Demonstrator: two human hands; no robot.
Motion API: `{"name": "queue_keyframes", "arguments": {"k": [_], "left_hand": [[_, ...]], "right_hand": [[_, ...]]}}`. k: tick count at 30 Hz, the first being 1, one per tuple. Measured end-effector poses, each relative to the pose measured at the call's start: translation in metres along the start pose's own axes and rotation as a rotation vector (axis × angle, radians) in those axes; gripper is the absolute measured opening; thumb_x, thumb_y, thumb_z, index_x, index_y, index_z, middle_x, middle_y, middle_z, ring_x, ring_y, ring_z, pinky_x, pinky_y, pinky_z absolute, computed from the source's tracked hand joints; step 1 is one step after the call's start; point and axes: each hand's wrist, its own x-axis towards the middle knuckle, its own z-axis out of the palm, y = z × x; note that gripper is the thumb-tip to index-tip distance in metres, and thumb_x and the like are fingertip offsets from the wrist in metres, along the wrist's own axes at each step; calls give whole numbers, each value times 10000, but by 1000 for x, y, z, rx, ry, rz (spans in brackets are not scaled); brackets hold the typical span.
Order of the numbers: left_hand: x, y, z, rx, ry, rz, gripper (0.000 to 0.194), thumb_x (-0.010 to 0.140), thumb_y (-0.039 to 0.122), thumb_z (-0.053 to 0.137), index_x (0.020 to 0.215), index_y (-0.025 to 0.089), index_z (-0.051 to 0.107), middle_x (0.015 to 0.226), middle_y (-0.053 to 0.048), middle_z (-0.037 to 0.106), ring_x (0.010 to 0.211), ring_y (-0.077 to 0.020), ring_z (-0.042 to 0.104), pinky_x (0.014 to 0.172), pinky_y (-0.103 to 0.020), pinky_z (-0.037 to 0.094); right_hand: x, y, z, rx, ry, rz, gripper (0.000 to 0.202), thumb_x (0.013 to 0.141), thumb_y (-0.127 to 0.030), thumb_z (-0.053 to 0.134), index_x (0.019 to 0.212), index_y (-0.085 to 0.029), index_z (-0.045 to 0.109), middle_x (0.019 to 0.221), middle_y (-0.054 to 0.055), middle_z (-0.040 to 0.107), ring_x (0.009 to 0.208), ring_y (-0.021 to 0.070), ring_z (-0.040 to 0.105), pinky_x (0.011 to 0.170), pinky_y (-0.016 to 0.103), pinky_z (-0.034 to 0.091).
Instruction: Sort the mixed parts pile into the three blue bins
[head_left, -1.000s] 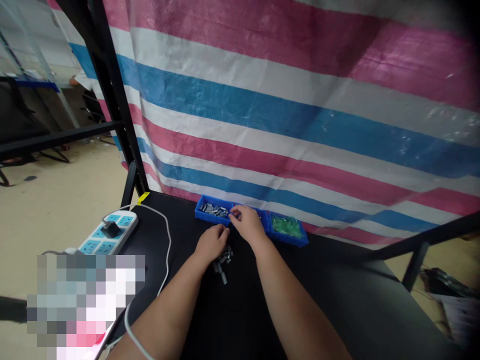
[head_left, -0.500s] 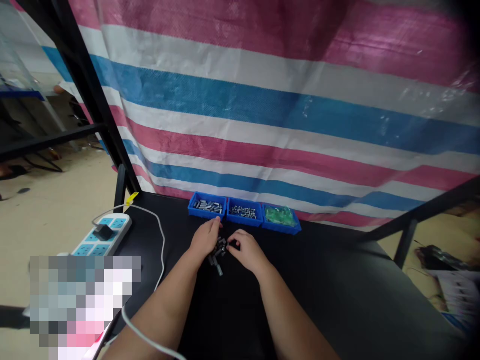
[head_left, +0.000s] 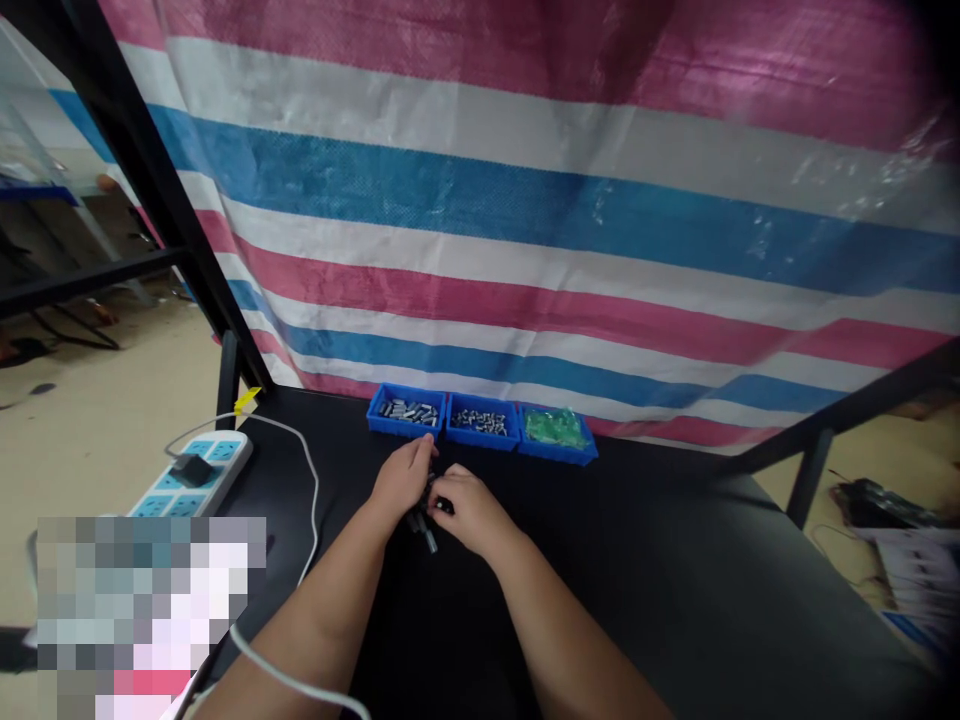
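A small pile of short metal cylinders (head_left: 430, 541) lies on the black table (head_left: 442, 620), partly covered by my hands. My left hand (head_left: 399, 482) rests at the pile's left side, fingers stretched out and slightly cupped along it. From the right, my right hand (head_left: 471, 512) reaches into the pile with fingers curled and pinched together; whatever is between its fingertips is hidden. Just beyond the hands stand three blue bins in a row. The left bin (head_left: 405, 431) has metal cylinders, the middle bin (head_left: 480, 440) small metal parts, and the right bin (head_left: 559, 454) green plastic packaging (head_left: 555, 428).
On the left sits a white power strip (head_left: 225, 465) with a black plug (head_left: 192, 470). A white cable (head_left: 313, 500) loops over the table and across my left forearm. Behind the bins hangs a striped plastic sheet (head_left: 480, 220), between black frame posts (head_left: 157, 170).
My right hand has moved left and closer to my left hand, its fingers now down among the cylinders. My left hand stays beside the pile. The whole view has shifted slightly.
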Motion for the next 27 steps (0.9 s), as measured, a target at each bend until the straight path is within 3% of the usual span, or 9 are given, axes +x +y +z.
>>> {"name": "queue_keyframes", "arguments": {"k": [12, 20, 27], "left_hand": [[0, -1, 0, 12, 0, -4, 567, 984, 596, 272, 898, 226, 692, 852, -35, 710, 793, -197, 650, 690, -280, 433], [1, -3, 0, 29, -4, 0, 546, 984, 578, 287, 902, 226, 696, 869, -41, 719, 811, -204, 656, 698, -285, 440], [2, -2, 1, 55, -12, 10, 527, 980, 564, 305, 922, 217, 697, 893, -57, 727, 844, -218, 669, 710, -291, 450]], "right_hand": [[-2, -5, -5, -67, -18, 131, 145, 779, -77, 737, 805, -203, 670, 815, -17, 609, 704, 116, 566, 647, 219, 396], [-10, -7, -16, 34, -92, 131, 265, 760, -70, 729, 975, -221, 700, 962, 3, 645, 800, 130, 611, 716, 218, 455], [-3, -9, -8, -75, -46, 139, 212, 781, -24, 628, 872, -202, 702, 891, 12, 649, 774, 136, 604, 721, 226, 442]]}}
